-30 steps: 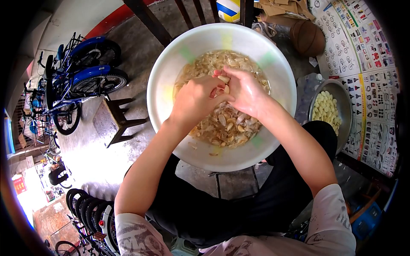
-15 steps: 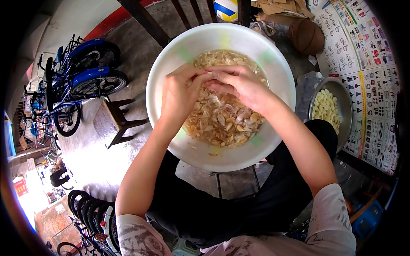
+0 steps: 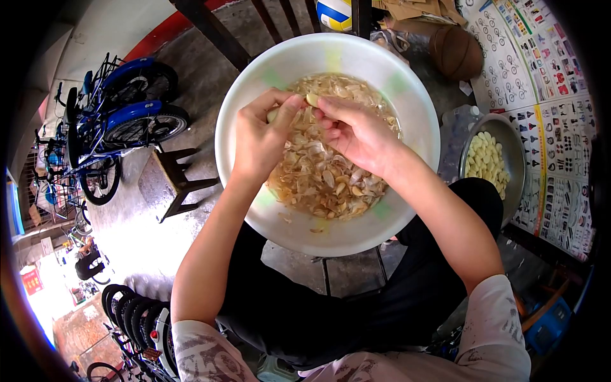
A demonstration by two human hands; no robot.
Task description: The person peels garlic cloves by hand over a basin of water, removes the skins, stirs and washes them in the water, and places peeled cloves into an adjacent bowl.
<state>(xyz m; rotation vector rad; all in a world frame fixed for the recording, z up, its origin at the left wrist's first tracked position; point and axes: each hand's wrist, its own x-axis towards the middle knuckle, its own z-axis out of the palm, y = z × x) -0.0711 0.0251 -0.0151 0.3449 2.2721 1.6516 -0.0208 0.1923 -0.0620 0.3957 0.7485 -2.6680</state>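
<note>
Above a large white basin (image 3: 254,210) my two hands meet near its upper left part. A pale garlic clove (image 3: 312,100) shows between the fingertips, gripped by my right hand (image 3: 356,127). My left hand (image 3: 262,137) is closed, its thumb near that clove, and another pale clove (image 3: 272,115) shows in its curled fingers. Below the hands, water in the basin holds many loose garlic skins and some unpeeled cloves (image 3: 331,172). To the right stands a metal bowl (image 3: 517,153) with several peeled cloves (image 3: 486,162).
A dark wooden chair (image 3: 219,35) is behind the basin. A small stool (image 3: 167,181) and blue bicycles (image 3: 137,114) are on the left. A basketball (image 3: 456,53), a volleyball (image 3: 335,14) and a plastic bottle (image 3: 461,118) lie beyond and right of the basin.
My hands have shifted left and drawn slightly apart at the fingertips. A clove hidden between them half a second ago now shows, as does one in my left hand.
</note>
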